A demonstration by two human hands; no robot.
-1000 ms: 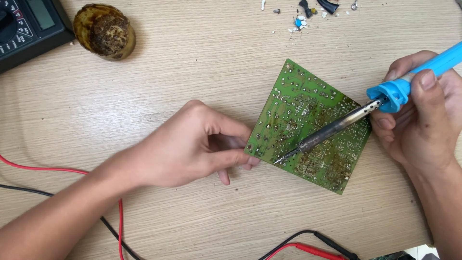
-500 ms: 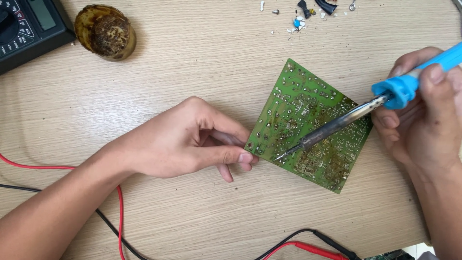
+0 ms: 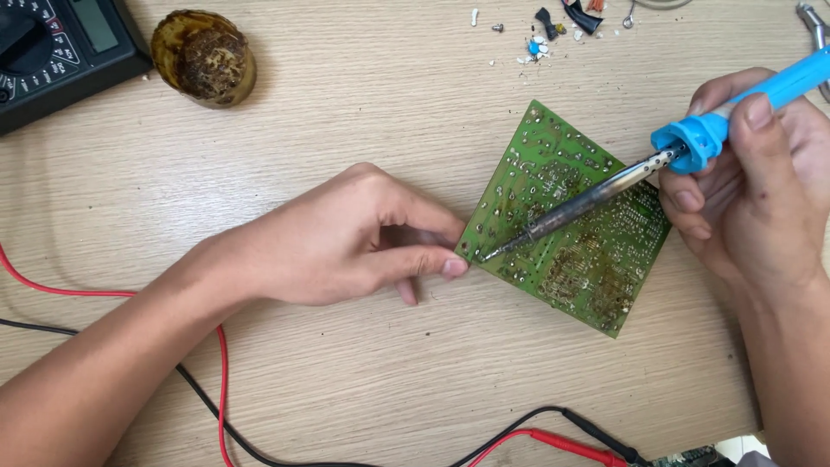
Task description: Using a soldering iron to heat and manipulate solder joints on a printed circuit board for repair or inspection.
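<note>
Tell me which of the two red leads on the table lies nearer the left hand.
The red lead curving under the left forearm from the left edge; it passes beside the left hand. The other red lead lies by the bottom edge, below the green circuit board.

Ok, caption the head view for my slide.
Left hand steadies green circuit board; right hand holds blue soldering iron.

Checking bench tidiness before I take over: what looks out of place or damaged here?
Small loose scraps lie scattered on the table above the green circuit board, and brownish stains mark the board's lower part.
</note>
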